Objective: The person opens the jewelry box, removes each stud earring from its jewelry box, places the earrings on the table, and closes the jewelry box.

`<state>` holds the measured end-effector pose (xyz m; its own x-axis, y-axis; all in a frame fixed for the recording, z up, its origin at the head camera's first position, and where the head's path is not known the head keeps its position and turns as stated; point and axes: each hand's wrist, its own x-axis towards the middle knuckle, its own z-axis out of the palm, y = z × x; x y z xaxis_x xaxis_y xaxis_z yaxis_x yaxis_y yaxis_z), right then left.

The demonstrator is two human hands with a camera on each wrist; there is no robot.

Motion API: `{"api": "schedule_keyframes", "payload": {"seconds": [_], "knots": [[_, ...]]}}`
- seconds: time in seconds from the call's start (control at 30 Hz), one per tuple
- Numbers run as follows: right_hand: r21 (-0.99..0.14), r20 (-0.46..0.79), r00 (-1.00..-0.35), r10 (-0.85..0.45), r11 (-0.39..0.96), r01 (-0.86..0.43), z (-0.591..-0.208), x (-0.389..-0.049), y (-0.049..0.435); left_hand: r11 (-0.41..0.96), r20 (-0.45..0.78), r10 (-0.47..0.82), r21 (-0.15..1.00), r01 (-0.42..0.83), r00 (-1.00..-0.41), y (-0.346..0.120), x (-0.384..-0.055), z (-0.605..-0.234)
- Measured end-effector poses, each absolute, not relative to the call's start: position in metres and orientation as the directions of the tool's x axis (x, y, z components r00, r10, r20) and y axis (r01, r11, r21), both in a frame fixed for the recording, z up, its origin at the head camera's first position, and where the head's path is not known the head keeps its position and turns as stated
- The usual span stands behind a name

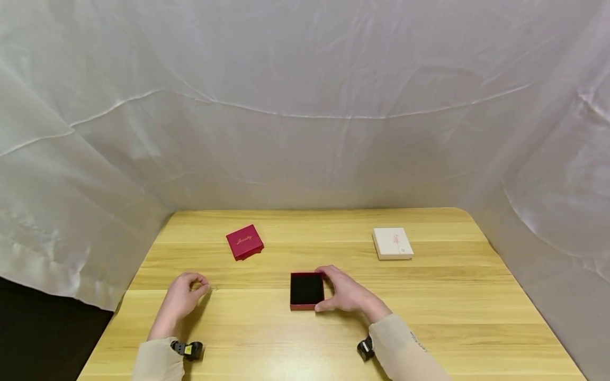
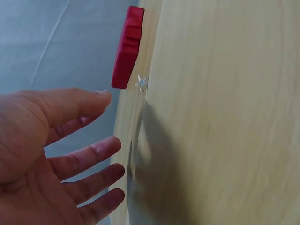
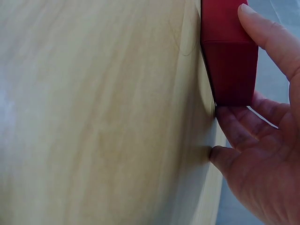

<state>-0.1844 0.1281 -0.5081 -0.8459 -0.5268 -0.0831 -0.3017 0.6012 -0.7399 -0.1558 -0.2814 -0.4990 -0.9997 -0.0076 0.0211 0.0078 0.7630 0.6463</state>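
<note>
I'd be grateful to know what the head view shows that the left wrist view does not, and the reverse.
Only the head view shows the right hand holding the open red box, its black inside, the white box, and the lettering on the closed red box.

Only the left wrist view shows the palm side of the left hand and the winged outline of a small shiny piece, just a faint speck from the head.

Both show the left hand, closed red box, tabletop and pale cloth.
</note>
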Motion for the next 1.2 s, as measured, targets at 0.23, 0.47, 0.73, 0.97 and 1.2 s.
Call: {"api": "schedule_keyframes", "payload": {"seconds": [0.23,0.47,0.73,0.97,1.2], "knots": [[-0.741,-0.089,-0.847,-0.525,0.603,-0.296,-0.5077,-0.1846,0.1281,0.769,-0.004,0.001,0.639,-0.001,-1.0,-0.2874,-0.1552,-0.5025],[-0.738,-0.094,-0.846,-0.524,0.607,-0.294,-0.5083,-0.1846,0.1283,0.78,0.002,0.01,0.626,0.009,-1.0,-0.2865,-0.1569,-0.5076],[-0.733,-0.095,-0.846,-0.525,0.612,-0.298,-0.508,-0.1846,0.1284,0.781,0.007,0.008,0.624,0.011,-1.0,-0.2823,-0.1568,-0.5054],[-0.734,-0.094,-0.846,-0.525,0.611,-0.297,-0.5064,-0.1846,0.1282,0.782,0.022,0.01,0.623,0.022,-1.0,-0.281,-0.1568,-0.5058],[-0.734,-0.093,-0.847,-0.524,0.61,-0.298,-0.5063,-0.1837,0.1281,0.785,0.021,0.009,0.62,0.02,-1.0,-0.2807,-0.1569,-0.5059]]}}
